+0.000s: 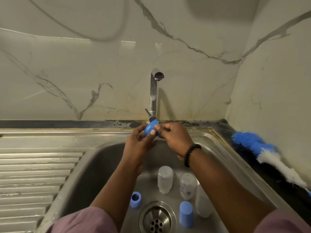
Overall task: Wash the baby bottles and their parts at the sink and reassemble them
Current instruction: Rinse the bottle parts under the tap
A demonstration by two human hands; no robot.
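Steel sink (104, 158) under marble wall (84, 64); left hand (139, 145) and right hand (175, 138) grip blue cap (149, 129).

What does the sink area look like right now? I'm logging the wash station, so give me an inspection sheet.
Surface: steel sink with drain; ribbed drainboard on the left.
Job's things: blue cap under the tap's stream; two clear bottles lying in the basin, a third partly hidden by the arm; two blue caps by the drain.
Clutter: blue and white brush on the right counter.
Grips: left hand and right hand both hold the blue cap.
Cables: hose or its reflection on the wall, cannot tell.
Surroundings: tap running; marble-look wall.
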